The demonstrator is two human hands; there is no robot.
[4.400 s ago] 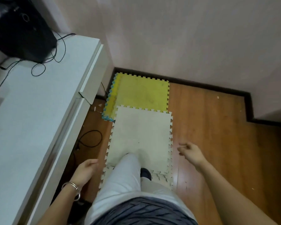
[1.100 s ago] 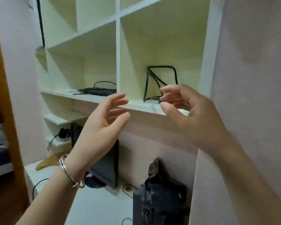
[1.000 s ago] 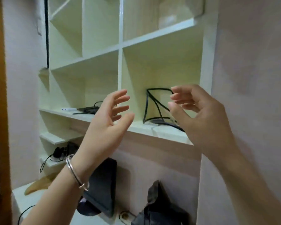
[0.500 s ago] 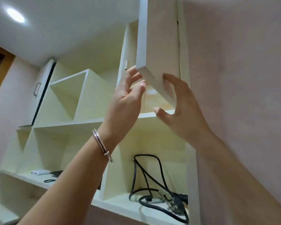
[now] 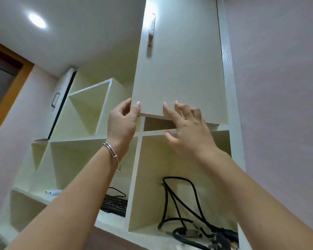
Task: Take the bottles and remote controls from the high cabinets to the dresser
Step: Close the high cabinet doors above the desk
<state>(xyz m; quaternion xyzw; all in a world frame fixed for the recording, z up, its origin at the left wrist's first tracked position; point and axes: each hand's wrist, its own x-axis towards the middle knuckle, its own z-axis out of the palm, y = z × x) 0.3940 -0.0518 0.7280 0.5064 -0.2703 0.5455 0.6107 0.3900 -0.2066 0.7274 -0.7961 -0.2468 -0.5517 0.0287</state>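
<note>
Head camera tilts steeply upward, close beneath the cabinet door (image 5: 177, 69).

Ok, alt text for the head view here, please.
Seen from below, both hands hold the bottom edge of a white upper cabinet door: left hand at its corner, right hand beside. Black cables lie in the open cubby underneath.

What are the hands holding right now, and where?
The left hand pinches the cabinet door at its bottom left corner; the right hand touches its bottom edge.

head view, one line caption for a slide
Both hands, left and right, on the lower edge of a high cabinet door.
</note>
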